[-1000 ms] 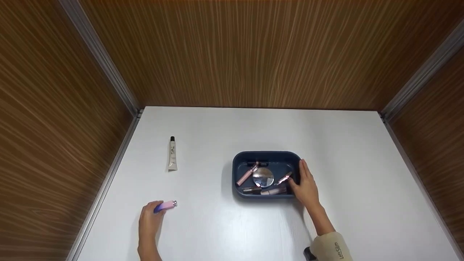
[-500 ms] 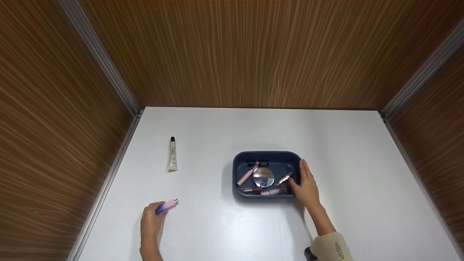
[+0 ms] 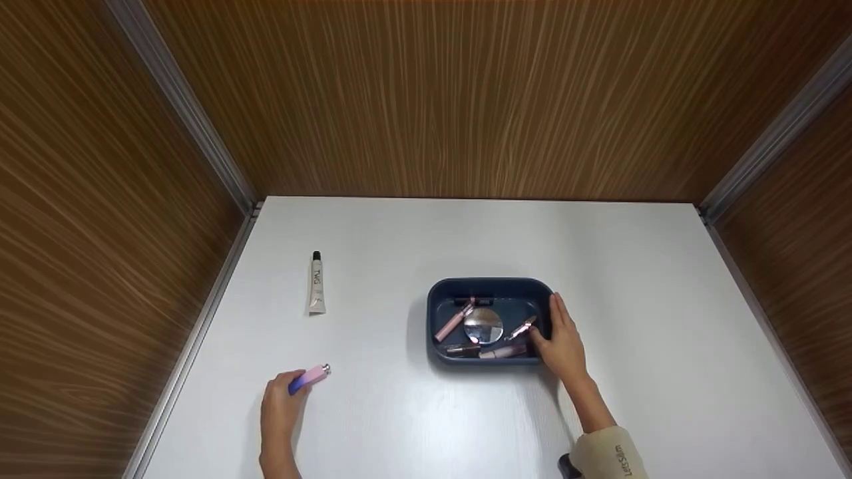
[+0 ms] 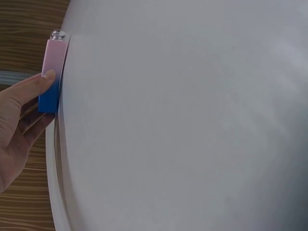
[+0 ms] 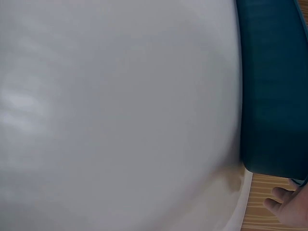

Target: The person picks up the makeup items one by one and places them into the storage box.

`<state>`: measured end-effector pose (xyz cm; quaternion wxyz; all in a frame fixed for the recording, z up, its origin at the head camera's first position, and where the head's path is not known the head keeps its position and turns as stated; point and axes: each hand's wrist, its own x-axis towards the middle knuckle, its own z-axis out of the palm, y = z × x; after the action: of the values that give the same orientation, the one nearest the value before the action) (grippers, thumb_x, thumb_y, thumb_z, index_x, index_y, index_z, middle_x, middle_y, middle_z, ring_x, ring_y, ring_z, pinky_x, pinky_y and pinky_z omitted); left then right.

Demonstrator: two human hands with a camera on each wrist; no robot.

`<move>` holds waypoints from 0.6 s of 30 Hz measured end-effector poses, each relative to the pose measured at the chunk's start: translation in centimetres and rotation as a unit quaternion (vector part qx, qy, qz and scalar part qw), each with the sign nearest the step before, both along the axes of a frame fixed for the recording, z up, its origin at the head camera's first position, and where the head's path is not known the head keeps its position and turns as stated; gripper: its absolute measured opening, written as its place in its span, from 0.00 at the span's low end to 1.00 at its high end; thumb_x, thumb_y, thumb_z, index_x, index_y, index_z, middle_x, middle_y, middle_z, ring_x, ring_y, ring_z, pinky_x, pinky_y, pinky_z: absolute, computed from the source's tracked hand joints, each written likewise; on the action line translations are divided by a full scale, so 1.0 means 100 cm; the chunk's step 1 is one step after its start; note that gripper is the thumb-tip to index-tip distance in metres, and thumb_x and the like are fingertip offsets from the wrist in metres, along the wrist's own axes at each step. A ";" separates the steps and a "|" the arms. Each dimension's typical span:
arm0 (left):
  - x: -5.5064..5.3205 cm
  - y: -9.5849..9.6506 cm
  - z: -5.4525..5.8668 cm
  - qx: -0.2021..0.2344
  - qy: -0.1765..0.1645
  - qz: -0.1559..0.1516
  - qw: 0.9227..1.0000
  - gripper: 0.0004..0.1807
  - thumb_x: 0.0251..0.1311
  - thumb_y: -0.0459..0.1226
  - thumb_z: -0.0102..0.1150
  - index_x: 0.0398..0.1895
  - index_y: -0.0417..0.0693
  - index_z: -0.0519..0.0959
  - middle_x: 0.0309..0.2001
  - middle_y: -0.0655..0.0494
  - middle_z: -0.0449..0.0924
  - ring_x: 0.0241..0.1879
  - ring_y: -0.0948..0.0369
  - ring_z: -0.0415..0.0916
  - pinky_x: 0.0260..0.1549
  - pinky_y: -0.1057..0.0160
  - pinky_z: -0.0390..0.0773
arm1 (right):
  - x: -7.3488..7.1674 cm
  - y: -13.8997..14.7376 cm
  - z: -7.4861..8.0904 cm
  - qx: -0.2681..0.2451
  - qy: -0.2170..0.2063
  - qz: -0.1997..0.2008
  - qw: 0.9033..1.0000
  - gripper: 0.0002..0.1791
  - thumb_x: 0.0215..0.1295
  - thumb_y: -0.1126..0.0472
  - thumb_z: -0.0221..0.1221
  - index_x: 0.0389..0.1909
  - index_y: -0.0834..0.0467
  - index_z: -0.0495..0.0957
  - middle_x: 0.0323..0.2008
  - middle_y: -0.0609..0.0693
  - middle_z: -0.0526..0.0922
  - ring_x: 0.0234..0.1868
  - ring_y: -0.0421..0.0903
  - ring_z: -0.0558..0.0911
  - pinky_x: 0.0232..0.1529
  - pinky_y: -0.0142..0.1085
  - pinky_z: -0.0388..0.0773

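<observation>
My left hand [image 3: 281, 407] pinches a lipstick [image 3: 309, 378] with a pink-to-blue case and a shiny knob at one end, low on the left of the table. The left wrist view shows the thumb across the front of the lipstick [image 4: 54, 57], its knob upward. A dark blue rectangular bin [image 3: 434, 313] stands right of centre. At its right wall, my right hand [image 3: 564, 347] holds the rim, thumb inside and fingers along the outside. In the right wrist view, the bin's side [image 5: 274, 91] and some fingertips [image 5: 279, 192] show at the right edge.
Inside the bin lie a round mirror [image 3: 483, 325], a pink tube [image 3: 452, 323], a small shiny pink stick [image 3: 522, 327] and several other cosmetic tubes. A cream squeeze tube [image 3: 317, 286] with black cap lies at the left. Wood-grain panels [image 3: 426, 100] enclose the table.
My left hand has shifted slightly to the right with the lipstick, whose knob end now points a little more upward in the head view. The right hand and the bin have stayed put.
</observation>
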<state>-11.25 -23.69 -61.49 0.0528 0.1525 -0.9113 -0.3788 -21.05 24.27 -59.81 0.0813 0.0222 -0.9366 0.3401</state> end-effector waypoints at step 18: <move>0.002 0.008 0.004 -0.005 0.019 -0.005 1.000 0.15 0.52 0.25 0.60 0.44 0.30 0.77 0.45 0.36 0.76 0.48 0.42 0.70 0.51 0.47 0.67 | 0.000 0.001 -0.001 -0.006 0.004 0.004 1.000 0.43 0.59 0.59 0.59 0.69 0.66 0.48 0.69 0.60 0.48 0.66 0.61 0.52 0.60 0.54 0.53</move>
<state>-11.09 -22.85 -61.05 0.0686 0.1405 -0.9128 -0.3772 -21.04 24.38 -59.93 0.0839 0.0272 -0.9342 0.3455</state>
